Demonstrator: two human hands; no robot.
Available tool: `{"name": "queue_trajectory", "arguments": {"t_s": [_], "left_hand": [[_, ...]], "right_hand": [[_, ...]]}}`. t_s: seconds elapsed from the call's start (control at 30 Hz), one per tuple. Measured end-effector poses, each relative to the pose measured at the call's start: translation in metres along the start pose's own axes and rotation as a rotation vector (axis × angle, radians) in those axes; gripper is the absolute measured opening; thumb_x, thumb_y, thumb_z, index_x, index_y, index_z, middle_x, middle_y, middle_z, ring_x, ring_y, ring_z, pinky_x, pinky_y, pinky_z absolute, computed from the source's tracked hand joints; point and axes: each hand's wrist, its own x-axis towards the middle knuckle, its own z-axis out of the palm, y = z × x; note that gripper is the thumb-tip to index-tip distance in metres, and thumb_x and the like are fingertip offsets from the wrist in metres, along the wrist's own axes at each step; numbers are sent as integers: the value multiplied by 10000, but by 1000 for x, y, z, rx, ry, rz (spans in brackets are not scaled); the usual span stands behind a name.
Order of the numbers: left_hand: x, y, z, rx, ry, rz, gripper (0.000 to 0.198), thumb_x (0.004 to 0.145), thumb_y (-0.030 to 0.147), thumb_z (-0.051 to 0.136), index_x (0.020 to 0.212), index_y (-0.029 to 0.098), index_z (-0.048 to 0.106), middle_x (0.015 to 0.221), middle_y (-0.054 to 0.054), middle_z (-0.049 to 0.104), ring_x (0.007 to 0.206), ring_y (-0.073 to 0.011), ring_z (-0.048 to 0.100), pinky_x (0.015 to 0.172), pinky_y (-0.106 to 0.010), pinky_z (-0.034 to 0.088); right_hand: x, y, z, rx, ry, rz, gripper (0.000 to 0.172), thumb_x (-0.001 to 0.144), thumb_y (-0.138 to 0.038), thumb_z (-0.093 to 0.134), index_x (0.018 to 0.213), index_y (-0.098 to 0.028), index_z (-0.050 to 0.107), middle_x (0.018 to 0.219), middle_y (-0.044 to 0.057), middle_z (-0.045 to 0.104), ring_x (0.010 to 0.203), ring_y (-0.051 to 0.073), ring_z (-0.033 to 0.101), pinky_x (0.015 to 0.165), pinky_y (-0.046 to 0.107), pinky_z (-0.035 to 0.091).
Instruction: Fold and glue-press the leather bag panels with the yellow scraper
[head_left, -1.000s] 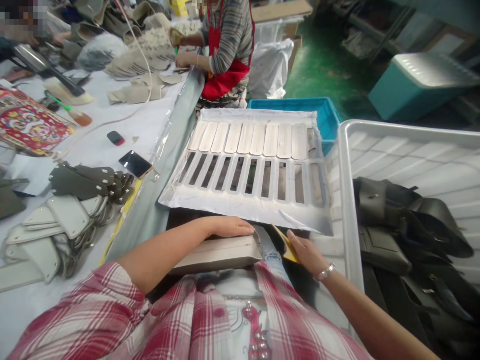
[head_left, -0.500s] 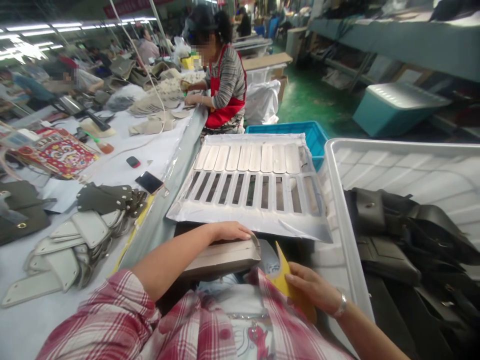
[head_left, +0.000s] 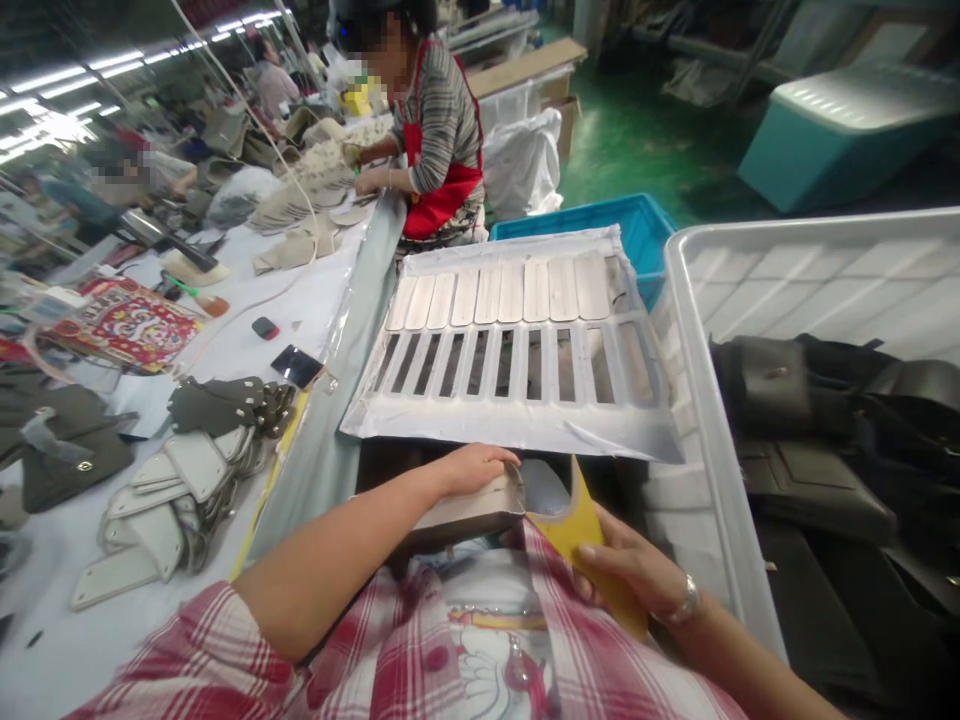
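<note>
My left hand (head_left: 480, 468) lies over the far end of a taupe box-shaped leather piece (head_left: 469, 505), which is held close to my belly. Its fingers curl over the edge of this piece. A yellow sheet with a curved, cut-out edge (head_left: 570, 535) is gripped in my right hand (head_left: 626, 560), thumb on the near side. One corner of the sheet points up beside a grey rounded panel (head_left: 546, 487) just right of the leather piece. Beyond my hands lies a white slotted board (head_left: 480, 415) with a row of pale rounded strips (head_left: 487, 297) on it.
To the right stands a white bin (head_left: 697, 330) with dark bags (head_left: 817, 480). White-faced tags (head_left: 161, 500), dark leather pieces (head_left: 225, 405) and a phone (head_left: 298, 366) lie on the left table (head_left: 225, 345). A co-worker (head_left: 442, 130) works ahead, near a blue crate (head_left: 637, 215).
The camera view has tilted down and shifted slightly. My right hand has turned the yellow sheet a little, and more of its face shows. My left hand stays on the leather piece.
</note>
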Motion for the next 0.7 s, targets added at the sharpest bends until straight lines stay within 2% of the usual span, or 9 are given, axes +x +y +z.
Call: {"name": "queue_trajectory", "arguments": {"t_s": [0.17, 0.33, 0.43, 0.7], "left_hand": [[-5, -5, -7, -66, -103, 1, 460, 776, 157, 406, 1206, 176, 568, 1211, -33, 593, 1134, -185, 510, 1028, -304, 314], [-4, -15, -11, -155, -148, 6, 443, 784, 196, 452, 1214, 208, 560, 1150, -19, 622, 1088, -194, 533, 1006, -336, 328], [-3, -13, -10, -139, -157, -11, 431, 790, 195, 441, 1203, 206, 563, 1145, -21, 622, 1081, -193, 537, 999, -338, 337], [3, 5, 4, 75, -61, -42, 426, 788, 128, 367, 1171, 178, 547, 1203, -44, 584, 1104, -168, 521, 999, -302, 359]], "right_hand": [[6, -5, 9, 7, -5, -17, 426, 776, -326, 659, 1085, -194, 398, 739, 14, 615, 504, 125, 606, 428, 188, 447], [-15, 1, 3, -38, 120, -5, 419, 762, -340, 673, 1054, -182, 417, 697, 8, 603, 498, 110, 590, 423, 172, 432], [-23, 6, 1, -25, 148, 0, 430, 761, -357, 670, 1060, -182, 415, 674, 2, 599, 496, 107, 581, 427, 174, 430], [-8, 0, 8, -100, 163, -103, 424, 762, -398, 663, 1029, -185, 411, 677, -9, 596, 455, 89, 554, 389, 161, 400]]}}
